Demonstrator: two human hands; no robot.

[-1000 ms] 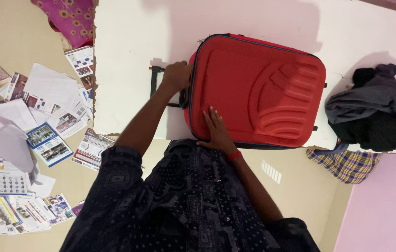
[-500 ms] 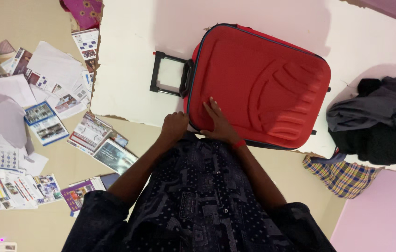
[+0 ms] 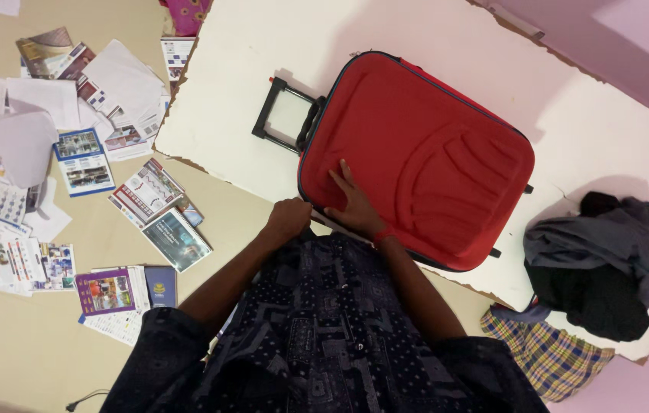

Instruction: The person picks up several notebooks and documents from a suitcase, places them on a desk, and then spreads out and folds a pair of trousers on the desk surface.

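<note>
A: So, what differs from a moment back?

B: The left hand point(image 3: 288, 216) has left the telescopic handle point(image 3: 285, 116) and now sits at the near corner of the red suitcase point(image 3: 420, 157). The right hand point(image 3: 353, 205) stays flat on the lid, and the suitcase sits more askew in the view than before.

A: Which way does the suitcase lie?

B: Flat on the white board point(image 3: 447, 46), lid up. Its long axis runs on a slant, from the handle end at the far left down to the wheel end, which points toward the pile of dark clothes point(image 3: 600, 264).

A: And the grip of each hand?

B: The left grip is curled nearly closed against the suitcase's near corner edge; whether it pinches anything there I cannot tell. The right grip is spread open, palm and fingers pressed on the red lid just beside the left hand, clasping nothing.

A: Anything else beside the suitcase?

B: Scattered papers point(image 3: 72, 153) lie on the floor, left of the suitcase.
</note>
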